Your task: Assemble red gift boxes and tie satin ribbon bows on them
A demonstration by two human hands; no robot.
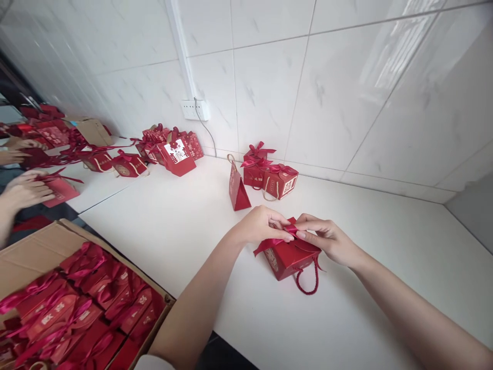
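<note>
A red gift box (292, 259) stands on the white table in front of me, a dark red rope handle (308, 292) hanging from its near side. Across its top runs a magenta ribbon (290, 229) with a bow at the middle. My left hand (267, 224) pinches the ribbon from the left, and one ribbon end sticks out below it. From the right, my right hand (321, 234) pinches the same bow between thumb and fingers. The fingertips partly hide the knot.
Behind the box stand several ribboned red boxes (281, 184) and a red triangular box (239, 190). More red boxes (179, 156) line the wall. At lower left, a cardboard carton (42, 241) holds many ribboned boxes. A co-worker's hand (29, 190) holds a red box at far left.
</note>
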